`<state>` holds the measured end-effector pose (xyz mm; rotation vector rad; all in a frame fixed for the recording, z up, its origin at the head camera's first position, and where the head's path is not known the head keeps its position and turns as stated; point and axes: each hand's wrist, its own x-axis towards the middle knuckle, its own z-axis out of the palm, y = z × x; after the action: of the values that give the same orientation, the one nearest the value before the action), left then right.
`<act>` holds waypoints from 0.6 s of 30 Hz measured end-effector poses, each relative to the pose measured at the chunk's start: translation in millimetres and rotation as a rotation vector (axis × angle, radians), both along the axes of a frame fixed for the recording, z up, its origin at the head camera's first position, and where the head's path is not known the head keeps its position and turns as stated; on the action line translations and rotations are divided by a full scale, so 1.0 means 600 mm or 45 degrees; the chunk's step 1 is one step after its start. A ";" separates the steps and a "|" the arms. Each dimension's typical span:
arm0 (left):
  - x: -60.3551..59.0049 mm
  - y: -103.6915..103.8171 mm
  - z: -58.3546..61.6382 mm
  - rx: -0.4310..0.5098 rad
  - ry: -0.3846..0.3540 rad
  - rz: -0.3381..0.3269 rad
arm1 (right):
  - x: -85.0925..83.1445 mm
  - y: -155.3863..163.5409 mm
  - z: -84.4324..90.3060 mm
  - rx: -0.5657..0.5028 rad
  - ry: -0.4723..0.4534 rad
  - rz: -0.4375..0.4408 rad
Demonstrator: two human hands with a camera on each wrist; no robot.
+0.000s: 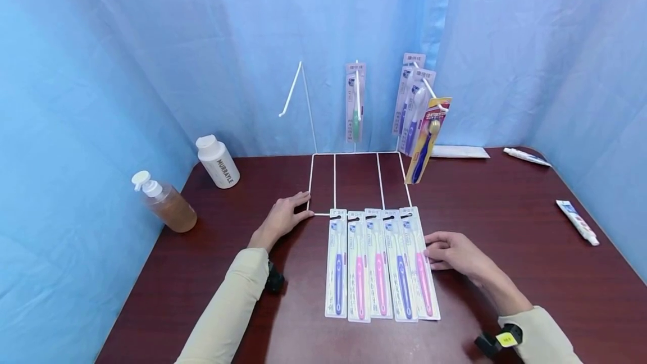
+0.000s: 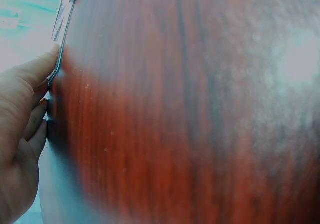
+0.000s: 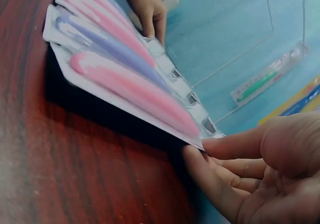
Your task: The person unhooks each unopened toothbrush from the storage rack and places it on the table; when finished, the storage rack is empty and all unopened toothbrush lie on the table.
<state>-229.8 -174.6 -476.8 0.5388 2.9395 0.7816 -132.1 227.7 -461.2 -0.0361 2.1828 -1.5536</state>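
The right hand (image 1: 455,254) rests on the table with its fingertips (image 3: 200,156) touching the edge of the last toothbrush pack (image 1: 422,265) in the row; the fingers lie nearly straight and pinch nothing. The left hand (image 1: 280,219) lies flat at about 10 o'clock from the row, its straight fingers pressing on the corner of the white wire rack (image 1: 354,181).

The dark red wooden table (image 1: 505,274) is the biggest thing, and blue curtains (image 1: 101,72) hang all around it. The rack stands at 12 o'clock, with more packs hanging from its hooks (image 1: 355,103). Five toothbrush packs (image 1: 379,263) lie side by side in front of the person, with purple and pink brushes inside.

At 9 o'clock stands a pump bottle (image 1: 164,201) of brown liquid, and a white bottle (image 1: 217,162) reads "MURAYLE". Two toothpaste tubes (image 1: 578,222) lie at 2 and 3 o'clock.

The writing on the packs is too small to read. The left wrist view is blurry and shows mostly wood. Both sleeves are cut off at the bottom edge.
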 end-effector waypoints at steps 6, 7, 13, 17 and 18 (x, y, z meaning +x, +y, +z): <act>-0.002 0.001 0.001 -0.001 -0.015 0.006 | 0.003 -0.012 0.021 0.299 0.096 0.000; -0.002 0.001 0.001 -0.003 -0.017 0.006 | 0.002 -0.014 0.026 0.354 0.120 0.010; -0.003 0.000 0.002 -0.005 -0.015 0.010 | -0.019 -0.040 0.058 0.584 0.443 0.132; -0.002 0.000 0.000 -0.010 -0.023 0.015 | -0.049 -0.079 0.071 0.516 0.610 0.172; -0.002 0.000 0.000 -0.010 -0.029 0.017 | -0.058 -0.090 0.074 0.472 0.623 0.172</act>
<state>-230.9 -174.7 -477.1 0.5074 2.9272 0.7719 -166.9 173.8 -417.0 -0.4799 2.7466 -1.1273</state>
